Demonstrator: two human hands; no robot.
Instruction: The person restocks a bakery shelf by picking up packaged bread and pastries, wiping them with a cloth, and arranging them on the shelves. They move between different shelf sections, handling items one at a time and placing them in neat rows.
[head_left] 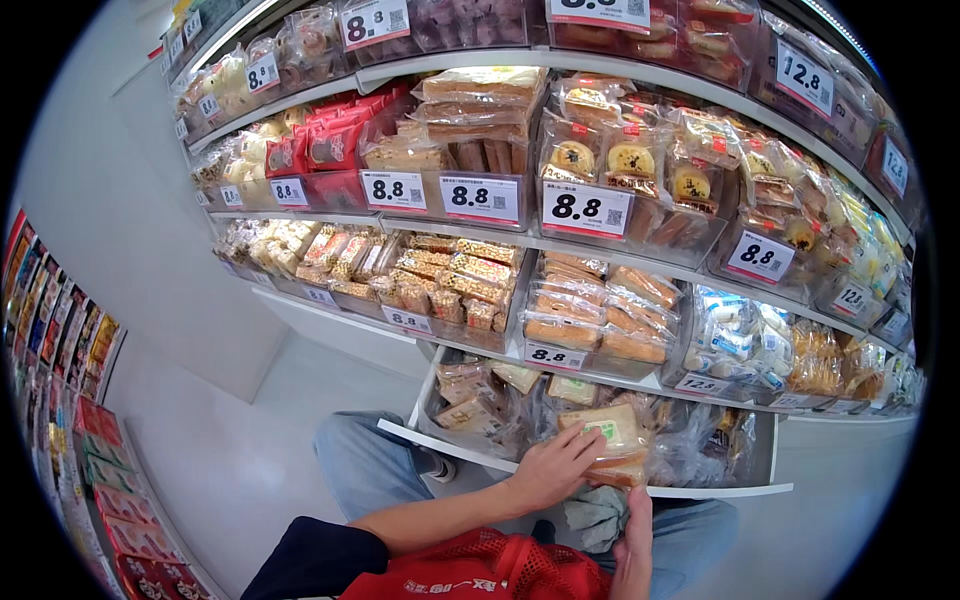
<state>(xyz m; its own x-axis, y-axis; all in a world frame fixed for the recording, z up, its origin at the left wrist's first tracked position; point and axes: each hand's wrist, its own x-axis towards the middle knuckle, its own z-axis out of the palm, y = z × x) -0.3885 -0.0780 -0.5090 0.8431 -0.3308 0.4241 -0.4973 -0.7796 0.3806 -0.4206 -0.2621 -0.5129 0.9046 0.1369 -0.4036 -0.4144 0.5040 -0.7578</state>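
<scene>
A clear-wrapped pack of sliced bread [616, 426] with a green mark is held above the open drawer [470, 457]. My left hand [552, 468] grips its left side, fingers laid across the wrapper. At the pack's lower right edge, my right hand [634, 525] supports it with the fingertips; the rest of its fingers are partly hidden. A crumpled grey-green cloth [597, 518] sits against the right palm, under the pack. Inside the drawer, more wrapped bread packs [470, 412] lie at the left, and loose clear plastic bags [680, 445] at the right.
Shelves above the drawer hold wrapped nut bars [455, 275], long bread rolls [600, 310], blue-and-white packets [725, 335] and round pastries [632, 160]. Price cards [585, 209] line the shelf fronts. My jeans-clad knees [360, 455] flank the drawer. Another stocked shelf [110, 480] stands far left.
</scene>
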